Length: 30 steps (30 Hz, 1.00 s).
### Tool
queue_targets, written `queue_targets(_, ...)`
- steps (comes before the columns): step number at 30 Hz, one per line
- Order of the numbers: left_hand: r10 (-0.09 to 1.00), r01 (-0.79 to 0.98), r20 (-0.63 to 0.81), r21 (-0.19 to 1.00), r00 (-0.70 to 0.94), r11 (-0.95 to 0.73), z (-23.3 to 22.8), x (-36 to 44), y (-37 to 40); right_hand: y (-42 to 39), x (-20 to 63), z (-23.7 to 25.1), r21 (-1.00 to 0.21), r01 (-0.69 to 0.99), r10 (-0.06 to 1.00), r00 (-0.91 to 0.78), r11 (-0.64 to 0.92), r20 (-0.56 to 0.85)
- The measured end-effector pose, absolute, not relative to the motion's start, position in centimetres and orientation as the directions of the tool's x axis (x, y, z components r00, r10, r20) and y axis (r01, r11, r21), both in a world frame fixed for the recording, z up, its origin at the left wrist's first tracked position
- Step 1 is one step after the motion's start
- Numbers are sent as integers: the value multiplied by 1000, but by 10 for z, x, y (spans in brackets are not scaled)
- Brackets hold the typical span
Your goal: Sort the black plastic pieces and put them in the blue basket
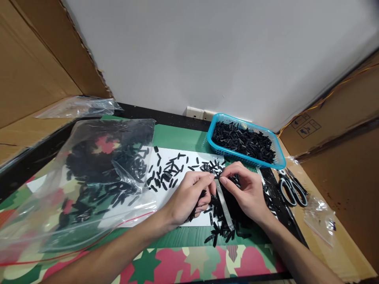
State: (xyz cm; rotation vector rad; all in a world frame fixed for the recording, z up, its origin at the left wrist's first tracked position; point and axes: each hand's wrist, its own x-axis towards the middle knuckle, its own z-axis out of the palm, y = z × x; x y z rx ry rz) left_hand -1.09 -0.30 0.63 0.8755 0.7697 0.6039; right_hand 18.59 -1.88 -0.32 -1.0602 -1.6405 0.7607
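Note:
My left hand [189, 195] is curled around several small black plastic pieces and pinches one at its fingertips. My right hand [247, 189] meets it, thumb and forefinger pinching the same small black piece [217, 177] between the two hands. Below them a narrow clear strip [224, 207] lies slanted among a heap of loose black pieces [222, 230]. More black pieces [167, 173] are scattered over a white sheet [183, 156] beyond my left hand.
A blue basket [213, 128] full of black pieces stands at the back right. A large clear bag [89, 173] of the same pieces lies at left. Scissors [291, 189] and a small plastic bag [321, 217] lie at right. Cardboard boxes flank both sides.

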Motion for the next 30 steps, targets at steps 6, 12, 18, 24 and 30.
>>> queue_targets(6, 708, -131, -378, 824, 597, 551, 5, -10, -4, -17, 186, -3, -909, 222, 935, -128, 353, 332)
queue_targets(12, 784, -211, -350, 834, 512, 509, 8, -10, 0, -18, 187, 2, -841, 388, 918, -278, 377, 283)
queue_targets(18, 835, -212, -395, 842, 383, 496, 10, -9, 4, -23, 186, 8, -730, 541, 864, -486, 419, 135)
queue_targets(24, 854, -221, -370, 857, 365, 466, 11, -8, 4, -28, 185, 10, -659, 603, 856, -502, 449, 124)
queue_targets(30, 863, -213, -343, 873, 371, 438, 10, -8, 4, -28, 183, 8, -623, 614, 851, -494, 485, 175)
